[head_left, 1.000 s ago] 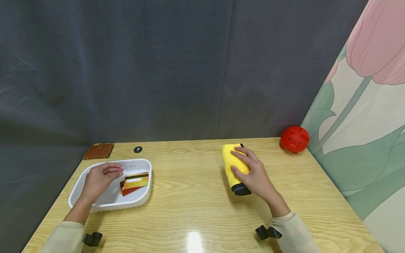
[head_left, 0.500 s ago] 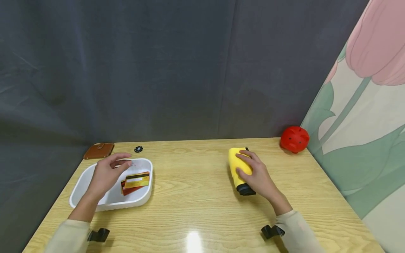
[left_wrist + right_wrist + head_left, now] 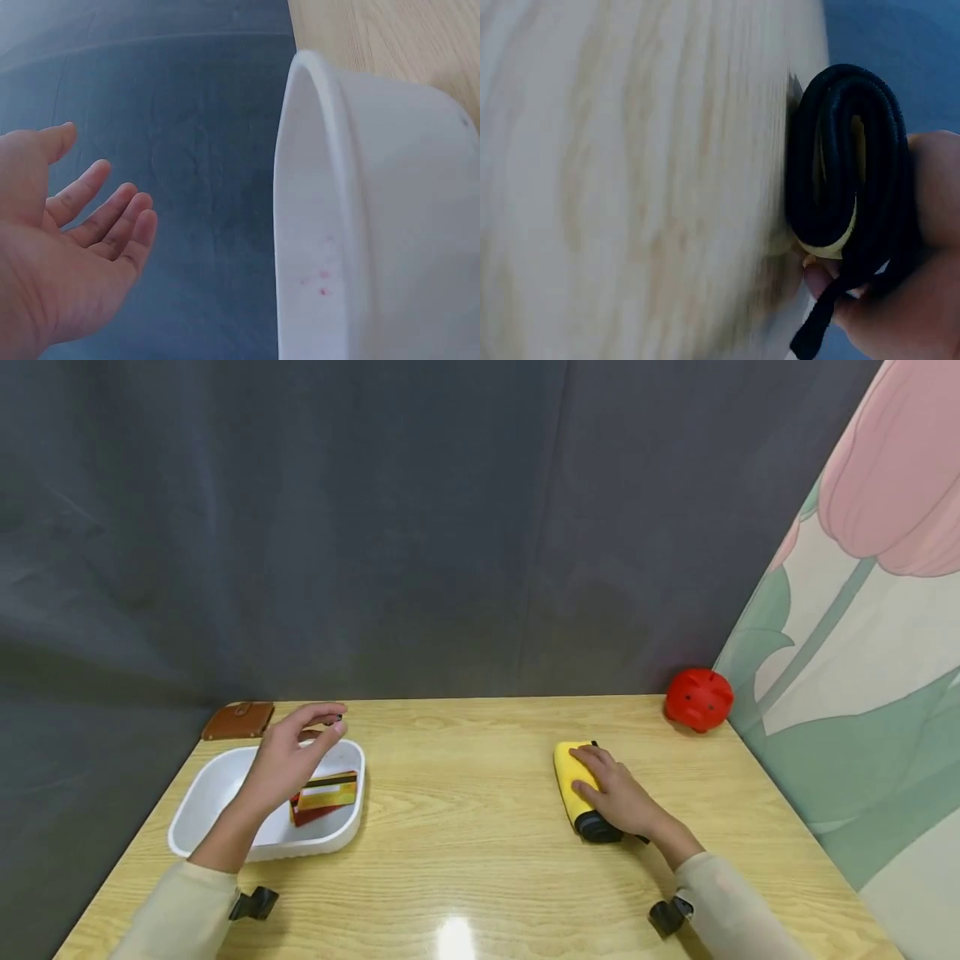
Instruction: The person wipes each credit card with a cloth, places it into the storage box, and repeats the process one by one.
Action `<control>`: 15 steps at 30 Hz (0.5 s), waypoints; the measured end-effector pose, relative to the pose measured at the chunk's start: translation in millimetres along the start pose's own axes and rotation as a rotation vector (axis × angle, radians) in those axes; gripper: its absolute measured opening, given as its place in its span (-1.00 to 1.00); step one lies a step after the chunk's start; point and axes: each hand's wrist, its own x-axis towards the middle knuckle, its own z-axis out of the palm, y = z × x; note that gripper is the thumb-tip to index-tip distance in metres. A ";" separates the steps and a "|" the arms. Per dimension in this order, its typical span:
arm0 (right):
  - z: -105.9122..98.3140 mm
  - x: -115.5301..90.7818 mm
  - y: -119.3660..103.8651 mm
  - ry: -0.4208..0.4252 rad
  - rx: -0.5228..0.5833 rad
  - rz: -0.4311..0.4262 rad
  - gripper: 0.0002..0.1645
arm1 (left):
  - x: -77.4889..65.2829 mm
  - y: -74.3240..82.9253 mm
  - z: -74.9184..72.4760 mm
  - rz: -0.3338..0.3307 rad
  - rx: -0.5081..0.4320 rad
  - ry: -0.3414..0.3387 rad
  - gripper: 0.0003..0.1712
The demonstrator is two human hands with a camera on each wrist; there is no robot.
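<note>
My right hand (image 3: 621, 795) grips a rolled yellow towel (image 3: 572, 789) with black edging, at the right of the table. In the right wrist view the towel's black rolled end (image 3: 889, 150) faces the camera, a loose strip hanging from it, fingers curled at its underside. Whether the roll touches the table is unclear. Over the far side of a white tray (image 3: 358, 793) hovers my left hand (image 3: 283, 764), its fingers loosely bent and holding nothing. A black poker chip (image 3: 339, 718) peeks out between its thumb and forefinger, mostly hidden. Several yellow and red bank cards (image 3: 328, 791) lie inside the tray.
A brown wallet (image 3: 238, 720) lies behind the tray at the far left corner. The red piggy bank (image 3: 699, 699) stands at the far right. Dark fabric (image 3: 420, 568) closes off the back, and a flower-patterned wall (image 3: 862, 710) borders the right side.
My left hand has moved forward and right across the tray, and now largely covers the poker chip. My right hand has shifted the towel rightward and nearer to me.
</note>
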 end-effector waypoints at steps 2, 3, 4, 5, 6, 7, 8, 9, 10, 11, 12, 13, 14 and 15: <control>1.5 -0.8 0.2 -0.006 -0.091 -0.004 -0.34 | 3.3 3.7 3.1 0.018 0.004 -0.023 -0.50; 2.2 -1.1 0.8 -0.009 -0.133 -0.005 -0.33 | 5.1 5.2 4.7 0.029 0.010 -0.030 -0.50; 2.9 -1.4 1.5 -0.016 -0.169 0.001 -0.31 | 6.9 7.1 6.1 0.040 0.018 -0.037 -0.50; 3.2 -2.0 2.1 -0.027 -0.200 0.008 -0.29 | 8.3 8.8 7.0 0.052 0.027 -0.045 -0.50; 2.6 -2.2 2.3 -0.039 -0.214 0.019 -0.27 | 9.7 10.8 7.4 0.066 0.042 -0.050 -0.49; 1.8 -2.6 2.8 -0.052 -0.223 0.042 -0.24 | 11.6 12.8 7.5 0.082 0.056 -0.057 -0.49; -1.4 -2.4 2.5 -0.069 -0.217 0.069 -0.21 | 13.4 15.5 6.8 0.099 0.074 -0.063 -0.49; -6.5 -1.7 1.4 -0.082 -0.206 0.095 -0.19 | 15.8 18.4 5.5 0.116 0.091 -0.067 -0.49; -12.8 -0.1 0.1 -0.088 -0.199 0.117 -0.16 | 17.8 22.1 3.0 0.132 0.108 -0.073 -0.48; -20.8 2.1 -2.1 -0.090 -0.189 0.135 -0.14 | 20.2 26.1 0.2 0.147 0.129 -0.077 -0.46; -30.3 5.2 -4.9 -0.086 -0.180 0.149 -0.13 | 22.7 30.4 -3.2 0.162 0.151 -0.079 -0.44; -40.7 9.0 -8.2 -0.080 -0.180 0.158 -0.13 | 25.6 34.8 -6.9 0.176 0.172 -0.084 -0.42; -52.4 13.7 -12.4 -0.072 -0.177 0.160 -0.13 | 28.3 39.4 -10.7 0.186 0.198 -0.086 -0.39; -63.6 18.9 -16.7 -0.055 -0.187 0.156 -0.13 | 31.4 44.0 -14.6 0.201 0.230 -0.086 -0.36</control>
